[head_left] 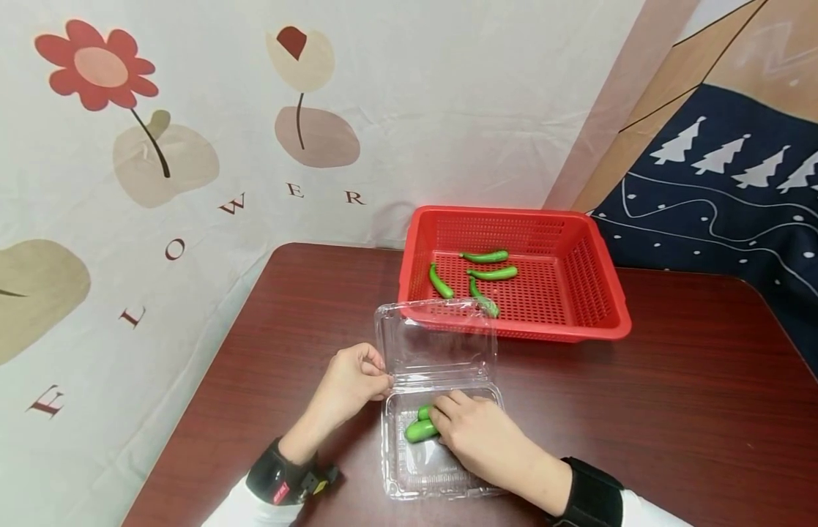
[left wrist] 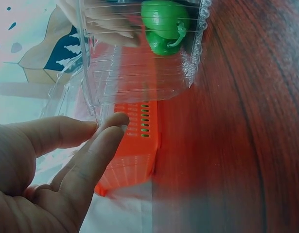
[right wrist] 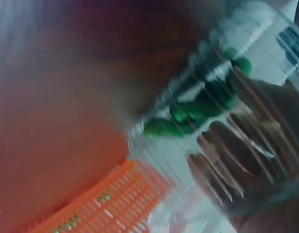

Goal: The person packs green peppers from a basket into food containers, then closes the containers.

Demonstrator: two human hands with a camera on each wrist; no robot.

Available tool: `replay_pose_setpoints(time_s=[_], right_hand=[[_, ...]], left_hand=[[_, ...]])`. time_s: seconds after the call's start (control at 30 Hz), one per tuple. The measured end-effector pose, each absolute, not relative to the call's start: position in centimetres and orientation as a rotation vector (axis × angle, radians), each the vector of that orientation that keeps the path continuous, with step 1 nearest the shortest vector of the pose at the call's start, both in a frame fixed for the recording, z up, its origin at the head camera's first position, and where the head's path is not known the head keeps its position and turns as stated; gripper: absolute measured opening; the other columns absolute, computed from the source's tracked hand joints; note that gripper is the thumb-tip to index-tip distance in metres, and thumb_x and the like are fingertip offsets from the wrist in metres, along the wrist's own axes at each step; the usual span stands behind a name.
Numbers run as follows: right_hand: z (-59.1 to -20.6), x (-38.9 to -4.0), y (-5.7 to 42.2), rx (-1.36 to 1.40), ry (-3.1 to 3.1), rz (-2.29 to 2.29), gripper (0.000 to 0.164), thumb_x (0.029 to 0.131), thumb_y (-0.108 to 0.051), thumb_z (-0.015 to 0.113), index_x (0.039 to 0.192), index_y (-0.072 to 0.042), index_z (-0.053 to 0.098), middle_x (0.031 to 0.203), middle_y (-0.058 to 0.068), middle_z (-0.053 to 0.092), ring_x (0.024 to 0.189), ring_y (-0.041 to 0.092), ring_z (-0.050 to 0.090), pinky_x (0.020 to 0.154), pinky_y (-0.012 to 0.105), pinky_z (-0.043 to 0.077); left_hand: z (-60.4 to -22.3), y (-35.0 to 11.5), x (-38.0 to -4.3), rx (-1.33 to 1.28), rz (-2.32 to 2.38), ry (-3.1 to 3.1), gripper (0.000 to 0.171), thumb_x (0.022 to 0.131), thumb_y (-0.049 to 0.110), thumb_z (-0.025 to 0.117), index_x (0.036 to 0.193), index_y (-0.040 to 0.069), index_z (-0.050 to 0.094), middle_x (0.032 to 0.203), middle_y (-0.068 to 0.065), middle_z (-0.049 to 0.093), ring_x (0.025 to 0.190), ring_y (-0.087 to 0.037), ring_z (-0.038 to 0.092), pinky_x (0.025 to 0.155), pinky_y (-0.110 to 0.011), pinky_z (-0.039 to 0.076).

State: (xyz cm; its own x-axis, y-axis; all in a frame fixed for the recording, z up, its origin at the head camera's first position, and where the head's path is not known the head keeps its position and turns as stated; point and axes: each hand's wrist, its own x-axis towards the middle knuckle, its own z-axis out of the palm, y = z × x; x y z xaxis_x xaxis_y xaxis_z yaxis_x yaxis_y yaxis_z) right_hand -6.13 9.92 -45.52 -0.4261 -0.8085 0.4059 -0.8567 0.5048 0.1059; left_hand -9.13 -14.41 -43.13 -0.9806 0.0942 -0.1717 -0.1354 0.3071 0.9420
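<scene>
A clear plastic clamshell box (head_left: 398, 476) lies on the table with its lid (head_left: 435, 344) raised. My left hand (head_left: 356, 377) pinches the box at the left end of its hinge; in the left wrist view the thumb and fingers (left wrist: 108, 138) meet on that clear edge. Inside the tray are green peppers (head_left: 422, 430), their rounded ends showing left of my right hand (head_left: 477, 435). That hand reaches into the tray, fingers bent over the peppers and hiding part of them. Through the plastic, the right wrist view shows several peppers (right wrist: 198, 110) in a row beside the fingers.
Behind the box stands a red perforated basket (head_left: 583, 293) holding several more green peppers (head_left: 493, 274); the raised lid overlaps its front rim in the head view. Dark reddish wood covers the table (head_left: 698, 410). A printed cloth (head_left: 448, 88) hangs along the back.
</scene>
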Motion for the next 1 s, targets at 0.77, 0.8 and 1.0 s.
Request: replay_pose_setpoints(time_s=[0.77, 0.8, 1.0], right_hand=[[-33.6, -12.6, 15.3, 1.143, -2.285, 0.542, 0.031, 0.086, -0.020, 0.081, 0.112, -0.005, 0.076, 0.109, 0.009, 0.075, 0.101, 0.026, 0.070, 0.075, 0.045, 0.065], [-33.3, -13.1, 15.5, 1.110, -2.303, 0.550, 0.033, 0.084, -0.019, 0.083, 0.113, -0.005, 0.076, 0.109, 0.009, 0.075, 0.102, 0.026, 0.070, 0.075, 0.046, 0.065], [-31.6, -16.1, 16.2, 0.969, -2.425, 0.584, 0.031, 0.086, -0.016, 0.084, 0.114, -0.005, 0.076, 0.110, 0.011, 0.075, 0.104, 0.028, 0.069, 0.077, 0.050, 0.065]], left_hand=[[-43.4, -14.5, -9.3, -0.043, 1.741, 2.362, 0.019, 0.081, -0.013, 0.071, 0.085, -0.001, 0.058, 0.076, -0.013, 0.075, 0.065, -0.018, 0.072, 0.061, -0.034, 0.065], [-43.5, -14.6, -9.3, -0.040, 1.737, 2.367, 0.019, 0.081, -0.013, 0.071, 0.085, -0.001, 0.058, 0.076, -0.013, 0.075, 0.065, -0.018, 0.072, 0.061, -0.033, 0.065], [-43.4, -14.6, -9.3, -0.039, 1.731, 2.374, 0.019, 0.081, -0.012, 0.071, 0.085, 0.000, 0.058, 0.076, -0.013, 0.076, 0.065, -0.018, 0.072, 0.061, -0.033, 0.065]])
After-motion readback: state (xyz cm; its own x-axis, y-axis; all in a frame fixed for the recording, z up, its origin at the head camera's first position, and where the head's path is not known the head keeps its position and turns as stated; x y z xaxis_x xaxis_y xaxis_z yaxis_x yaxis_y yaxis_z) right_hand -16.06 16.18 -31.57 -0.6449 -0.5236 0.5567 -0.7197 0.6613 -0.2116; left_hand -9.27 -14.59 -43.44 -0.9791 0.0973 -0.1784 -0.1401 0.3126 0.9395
